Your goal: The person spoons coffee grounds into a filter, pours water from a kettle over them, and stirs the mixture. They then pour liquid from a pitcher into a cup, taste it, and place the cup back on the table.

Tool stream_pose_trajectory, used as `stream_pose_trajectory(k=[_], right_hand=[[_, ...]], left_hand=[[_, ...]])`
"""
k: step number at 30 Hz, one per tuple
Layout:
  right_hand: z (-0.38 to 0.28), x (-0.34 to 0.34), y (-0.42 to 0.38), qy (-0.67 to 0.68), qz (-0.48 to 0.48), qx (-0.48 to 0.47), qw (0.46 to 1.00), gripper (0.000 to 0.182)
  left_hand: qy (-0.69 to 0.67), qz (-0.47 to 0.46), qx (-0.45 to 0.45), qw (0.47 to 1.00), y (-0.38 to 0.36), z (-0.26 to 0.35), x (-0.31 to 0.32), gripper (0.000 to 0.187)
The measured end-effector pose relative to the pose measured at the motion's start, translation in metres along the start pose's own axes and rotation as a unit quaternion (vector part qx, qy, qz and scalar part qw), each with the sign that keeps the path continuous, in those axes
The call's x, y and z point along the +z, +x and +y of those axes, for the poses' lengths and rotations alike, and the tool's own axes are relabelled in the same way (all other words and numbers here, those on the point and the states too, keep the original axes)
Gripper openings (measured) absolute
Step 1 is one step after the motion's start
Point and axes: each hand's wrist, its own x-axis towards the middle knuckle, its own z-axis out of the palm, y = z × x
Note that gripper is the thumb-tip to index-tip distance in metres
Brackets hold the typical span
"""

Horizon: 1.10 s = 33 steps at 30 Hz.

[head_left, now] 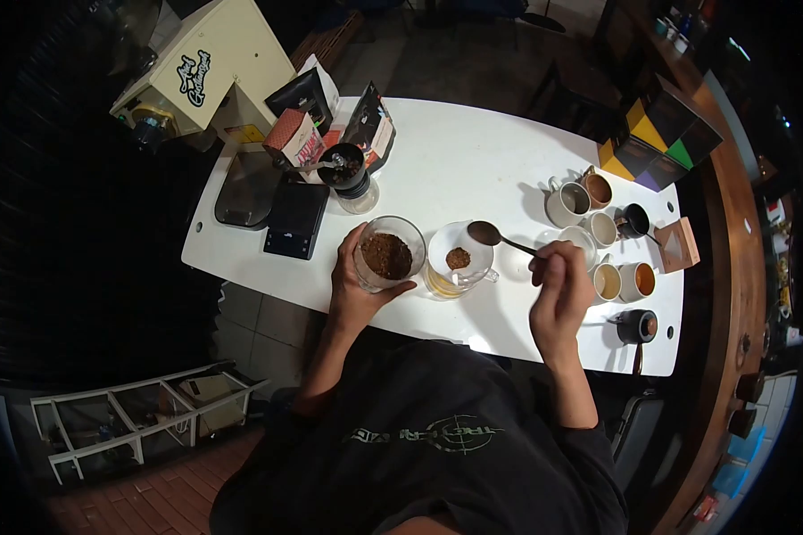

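My left hand (355,290) is wrapped round a clear glass (391,226) with brown ground coffee (387,257) inside, tilted a little toward me. In my right hand (562,299) is a spoon (485,234), its handle pinched between thumb and fingers. The spoon's bowl hangs over the right side of a white coffee filter (477,259). A small heap of coffee grounds (458,259) lies in that filter, which sits on a glass server (442,285) with a handle. The glass and the server stand close beside each other.
A hand grinder (355,183), black scale (293,221), coffee bags (370,127) and a large cream grinder (207,76) are at the left. Several cups (567,203), a small black pot (636,326) and boxes (660,134) occupy the right of the white table (473,134).
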Motion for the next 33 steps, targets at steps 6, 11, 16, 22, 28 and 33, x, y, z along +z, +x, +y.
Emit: stream_pose_trajectory(k=[6, 11, 16, 22, 28, 33], right_hand=[[-0.046, 0.01, -0.001, 0.092, -0.114, -0.026, 0.989, 0.007], [-0.059, 0.027, -0.008, -0.035, -0.262, -0.149, 0.953, 0.024], [-0.059, 0.001, -0.008, -0.084, -0.275, -0.044, 0.957, 0.022], [-0.042, -0.063, -0.031, -0.092, -0.261, 0.009, 0.961, 0.042], [-0.021, -0.152, -0.039, -0.021, -0.286, 0.067, 0.956, 0.092], [0.009, -0.227, -0.047, 0.02, -0.235, 0.106, 0.966, 0.087]], left_hand=[[-0.053, -0.068, 0.002, 0.996, -0.011, 0.018, -0.013, 0.107], [-0.104, -0.125, 0.036, 0.986, -0.022, 0.021, -0.013, 0.099], [-0.098, -0.31, 0.098, 0.941, -0.009, 0.043, 0.01, 0.083], [-0.153, -0.318, 0.138, 0.925, -0.022, 0.098, 0.059, 0.096], [-0.223, -0.258, 0.061, 0.938, -0.055, 0.138, 0.153, 0.102], [-0.238, -0.263, 0.081, 0.931, -0.069, 0.182, 0.229, 0.1]])
